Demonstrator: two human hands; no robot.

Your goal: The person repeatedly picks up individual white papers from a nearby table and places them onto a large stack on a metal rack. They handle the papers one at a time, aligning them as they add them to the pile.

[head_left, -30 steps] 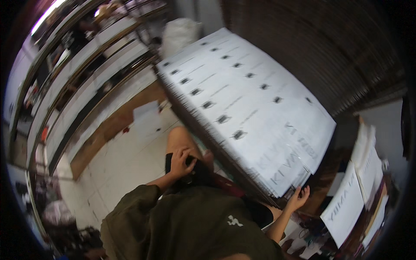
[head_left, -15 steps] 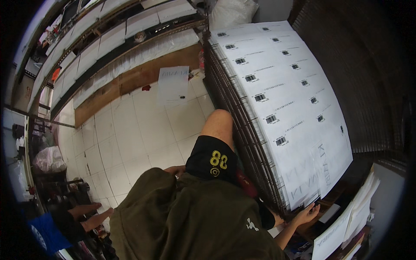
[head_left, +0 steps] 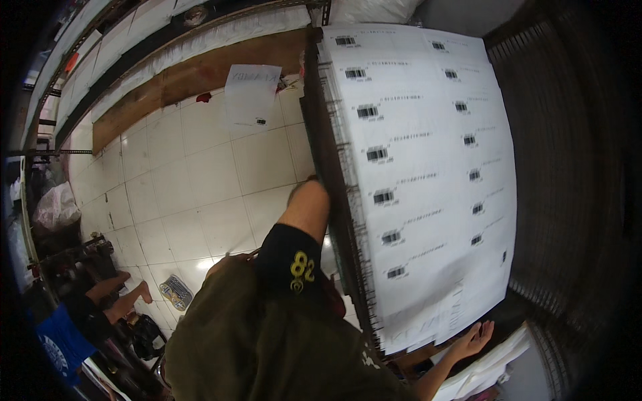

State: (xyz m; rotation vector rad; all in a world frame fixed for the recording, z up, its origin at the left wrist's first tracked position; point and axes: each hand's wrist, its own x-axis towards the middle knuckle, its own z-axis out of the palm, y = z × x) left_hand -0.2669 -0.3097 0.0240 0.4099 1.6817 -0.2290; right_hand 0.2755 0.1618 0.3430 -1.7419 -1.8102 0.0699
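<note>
A broad stack of large white sheets point(head_left: 428, 160), printed with small barcodes and lines of text, lies on a dark wire rack point(head_left: 348, 220) to my right. Overlapping loose sheet ends with large handwritten marks lie at its near end. My right hand point(head_left: 472, 339) is just beyond the near edge, palm up with fingers stretched out, holding nothing visible. Whether it touches the paper I cannot tell. What seems to be my left hand point(head_left: 226, 263) shows beside my dark shorts, mostly covered by my olive shirt; its fingers are not clear.
One white sheet point(head_left: 250, 100) lies on the tiled floor point(head_left: 194, 174) by a brown board point(head_left: 180, 87). Shelving stands at the far left. Someone in blue point(head_left: 67, 337) sits at lower left, near a sandal point(head_left: 176, 293). White sheets point(head_left: 491, 364) stand at lower right; dark slats rise beyond the stack.
The view has shifted and turned, so the stack appears more upright and larger. My right hand has come away from the sheets' near edge, its fingers straighter. The sandal has come into sight.
</note>
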